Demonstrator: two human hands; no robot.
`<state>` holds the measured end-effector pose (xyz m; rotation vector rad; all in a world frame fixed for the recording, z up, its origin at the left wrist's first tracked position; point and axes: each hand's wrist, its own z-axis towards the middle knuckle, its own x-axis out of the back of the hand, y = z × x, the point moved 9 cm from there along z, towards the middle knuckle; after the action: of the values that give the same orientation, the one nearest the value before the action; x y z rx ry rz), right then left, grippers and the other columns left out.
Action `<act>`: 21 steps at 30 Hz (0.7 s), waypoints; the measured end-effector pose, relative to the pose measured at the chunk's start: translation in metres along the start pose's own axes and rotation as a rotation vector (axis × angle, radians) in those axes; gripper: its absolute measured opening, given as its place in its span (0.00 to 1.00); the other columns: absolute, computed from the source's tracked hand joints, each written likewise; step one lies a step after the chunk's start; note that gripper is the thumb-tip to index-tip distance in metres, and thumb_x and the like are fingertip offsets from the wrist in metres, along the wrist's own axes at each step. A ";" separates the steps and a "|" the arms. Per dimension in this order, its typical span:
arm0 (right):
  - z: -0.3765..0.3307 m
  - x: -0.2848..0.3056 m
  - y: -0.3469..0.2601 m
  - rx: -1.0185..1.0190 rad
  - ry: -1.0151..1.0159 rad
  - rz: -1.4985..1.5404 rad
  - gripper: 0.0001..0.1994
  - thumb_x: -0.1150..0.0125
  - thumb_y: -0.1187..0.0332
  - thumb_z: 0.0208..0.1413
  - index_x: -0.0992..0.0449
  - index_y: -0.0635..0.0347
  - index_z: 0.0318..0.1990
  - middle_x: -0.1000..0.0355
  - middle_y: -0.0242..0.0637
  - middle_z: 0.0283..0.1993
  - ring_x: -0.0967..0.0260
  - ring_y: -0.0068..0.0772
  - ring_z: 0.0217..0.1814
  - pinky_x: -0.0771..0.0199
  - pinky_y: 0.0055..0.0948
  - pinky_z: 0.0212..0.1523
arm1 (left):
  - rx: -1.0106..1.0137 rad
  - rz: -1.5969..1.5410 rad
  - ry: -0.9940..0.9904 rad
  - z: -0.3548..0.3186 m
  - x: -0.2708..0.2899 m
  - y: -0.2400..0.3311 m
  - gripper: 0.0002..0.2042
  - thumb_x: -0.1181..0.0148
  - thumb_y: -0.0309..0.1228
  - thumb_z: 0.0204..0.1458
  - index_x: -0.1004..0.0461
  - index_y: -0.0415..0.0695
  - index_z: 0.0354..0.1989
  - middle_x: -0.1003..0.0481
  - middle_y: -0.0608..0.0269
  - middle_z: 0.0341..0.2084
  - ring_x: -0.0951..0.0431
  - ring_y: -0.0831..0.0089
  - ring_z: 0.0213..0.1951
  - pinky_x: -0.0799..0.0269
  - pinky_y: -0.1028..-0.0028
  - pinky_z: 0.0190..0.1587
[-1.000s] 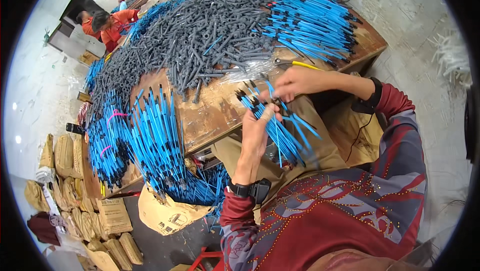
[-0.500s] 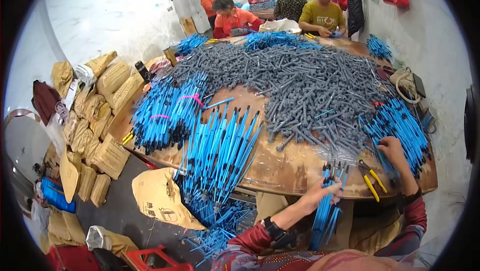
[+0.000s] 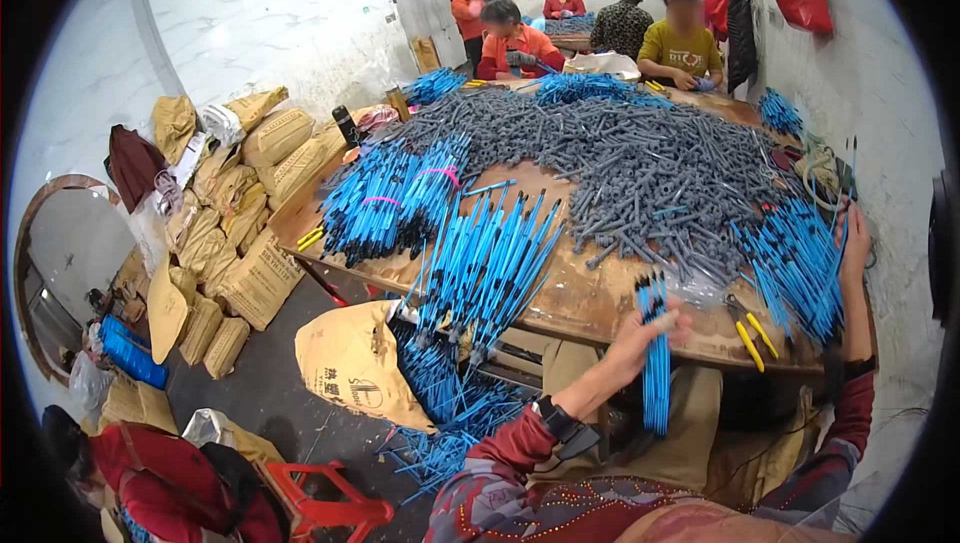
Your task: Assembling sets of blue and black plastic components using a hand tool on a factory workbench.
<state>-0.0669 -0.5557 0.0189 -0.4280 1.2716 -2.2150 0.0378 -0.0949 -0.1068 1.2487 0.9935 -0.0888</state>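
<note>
Already pink-banded: blue rod bundles (image 3: 395,205), left on table (image 3: 595,295). Loose: rod pile (image 3: 797,271) at right. Left hand (image 3: 640,333) closed round rod handful (image 3: 655,391) by table edge, no band visible; right hand (image 3: 853,238) beside pile, grip unclear.

Look, a tight bundle of slim blue rods (image 3: 656,383), black ends up, stood nearly upright in the left fingers (image 3: 662,323)! One thin rod (image 3: 854,155) poked above the right hand (image 3: 853,235), beside the slanting blue pile (image 3: 798,268).
</note>
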 end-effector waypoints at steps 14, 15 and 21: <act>-0.285 -0.223 -0.034 -0.389 -0.826 0.240 0.14 0.51 0.62 0.65 0.32 0.57 0.53 0.33 0.25 0.33 0.35 0.14 0.28 0.37 0.13 0.26 | -0.425 0.171 0.154 -0.073 -0.017 0.056 0.14 0.35 0.28 0.49 0.32 0.46 0.41 0.27 0.71 0.32 0.28 0.82 0.30 0.32 0.79 0.29; -0.305 -0.236 -0.034 -0.414 -0.798 0.237 0.13 0.50 0.62 0.65 0.32 0.58 0.51 0.37 0.23 0.30 0.42 0.12 0.23 0.44 0.13 0.21 | -0.492 0.213 0.145 -0.076 -0.020 0.061 0.13 0.35 0.28 0.48 0.31 0.46 0.40 0.28 0.72 0.31 0.28 0.83 0.28 0.32 0.79 0.28; -0.332 -0.282 -0.064 -0.360 -0.775 0.281 0.12 0.47 0.64 0.63 0.33 0.58 0.49 0.39 0.22 0.26 0.46 0.11 0.19 0.49 0.13 0.17 | -0.473 0.228 0.315 -0.089 0.017 0.071 0.10 0.36 0.29 0.49 0.31 0.45 0.37 0.28 0.71 0.26 0.29 0.82 0.24 0.33 0.78 0.25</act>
<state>-0.0327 -0.1316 -0.0943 -1.0485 1.1768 -1.3565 0.0360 0.0112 -0.0631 0.9421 1.0552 0.5079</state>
